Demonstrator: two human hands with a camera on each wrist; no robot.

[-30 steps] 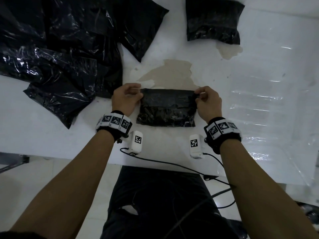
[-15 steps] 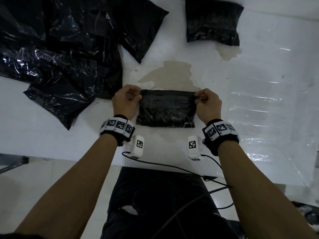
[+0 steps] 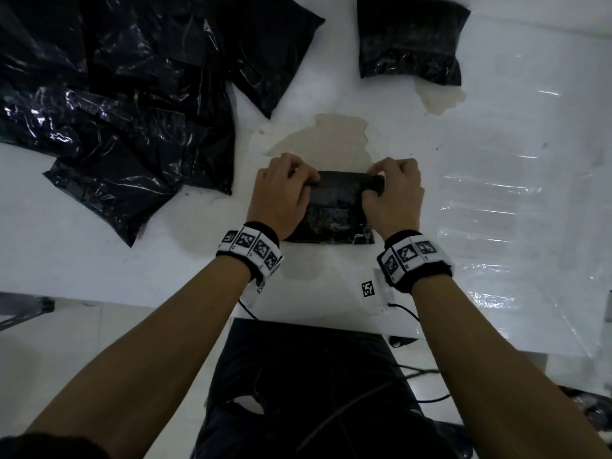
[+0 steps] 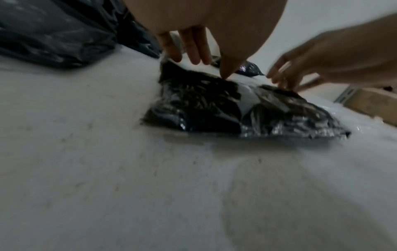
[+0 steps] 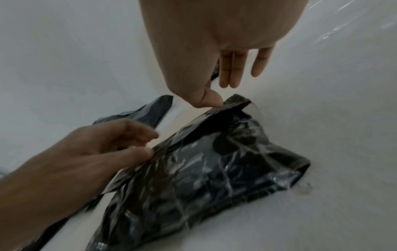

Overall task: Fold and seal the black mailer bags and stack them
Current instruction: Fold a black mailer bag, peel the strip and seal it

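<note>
Black mailer bag [image 3: 334, 210], flap seemingly pinched by both hands [image 3: 336, 190]; thumbs only wrist-visible.

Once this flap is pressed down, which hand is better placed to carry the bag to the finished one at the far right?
Probably the right hand: it holds the mailer bag at its right end, the side nearer the folded bag.

Crinkled black mailer bag [image 3: 334, 207] (far edge folded), flat on table [image 3: 132, 276]
</note>
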